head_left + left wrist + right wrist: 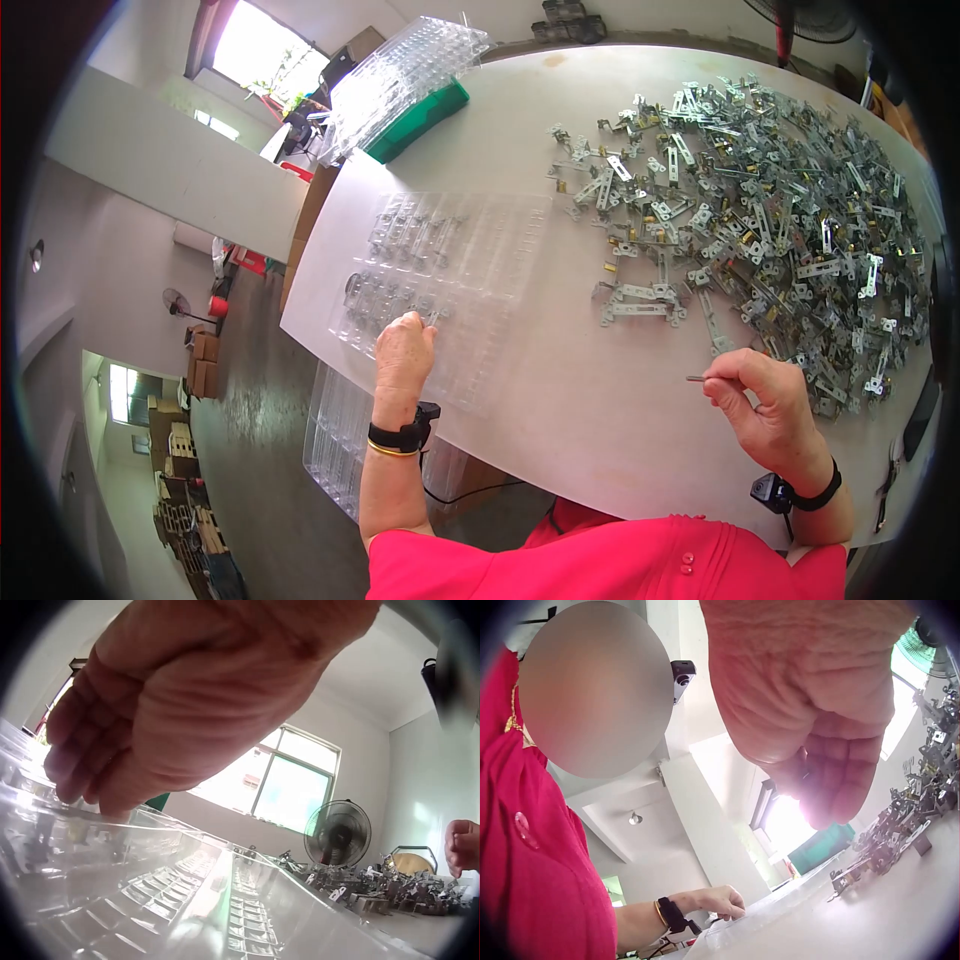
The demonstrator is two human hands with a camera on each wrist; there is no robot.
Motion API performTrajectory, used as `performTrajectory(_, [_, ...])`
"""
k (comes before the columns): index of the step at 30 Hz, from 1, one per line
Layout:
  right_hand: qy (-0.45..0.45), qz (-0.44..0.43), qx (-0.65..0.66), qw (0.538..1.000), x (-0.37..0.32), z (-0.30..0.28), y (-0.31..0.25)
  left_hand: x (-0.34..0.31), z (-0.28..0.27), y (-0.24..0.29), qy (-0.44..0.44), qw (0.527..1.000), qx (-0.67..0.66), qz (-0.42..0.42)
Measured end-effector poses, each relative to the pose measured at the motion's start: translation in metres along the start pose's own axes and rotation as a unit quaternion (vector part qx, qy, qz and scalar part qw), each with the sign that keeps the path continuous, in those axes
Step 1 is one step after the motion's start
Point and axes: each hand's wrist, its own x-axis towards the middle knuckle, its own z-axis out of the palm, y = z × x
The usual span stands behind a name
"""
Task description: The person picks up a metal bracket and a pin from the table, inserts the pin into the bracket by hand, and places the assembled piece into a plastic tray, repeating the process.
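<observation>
The left hand [404, 352] is over the clear plastic tray [490, 320], its fingertips curled down round a small metal part [436, 317] in one of the compartments. In the left wrist view, the same hand [187, 697] reaches in at the tray's near side, and its fingertips partly hide what they grip. Several metal parts [410, 235] lie in the tray's left compartments. The right hand [768, 410] pinches a thin, short metal piece [695, 379] between thumb and forefinger, above the table just left of the heaped metal brackets [760, 220].
A green bin [420, 120] with stacked clear trays [400, 75] stands at the table's far left. Another clear tray [335, 430] is below the table's near left edge. A cable [480, 492] runs from the left wrist camera. Tools [886, 485] lie at the right edge.
</observation>
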Motion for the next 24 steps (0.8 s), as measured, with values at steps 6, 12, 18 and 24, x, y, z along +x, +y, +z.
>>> performTrajectory(6, [0.019, -0.016, -0.020, 1.000, 0.002, -0.006, -0.002, -0.008, -0.029, 0.041, 0.033, 0.998, 0.049, 0.012])
performTrajectory(12, [0.065, 0.023, 0.019, 0.997, 0.002, -0.019, -0.004, -0.026, -0.047, 0.140, 0.100, 0.939, -0.186, 0.272])
performTrajectory(18, [0.103, 0.019, 0.039, 0.994, 0.002, -0.029, -0.011, -0.031, -0.022, 0.216, 0.054, 0.889, -0.204, 0.407])
performTrajectory(24, [0.115, -0.015, 0.021, 0.993, 0.001, -0.035, -0.012, -0.021, 0.009, 0.227, 0.049, 0.905, -0.114, 0.408])
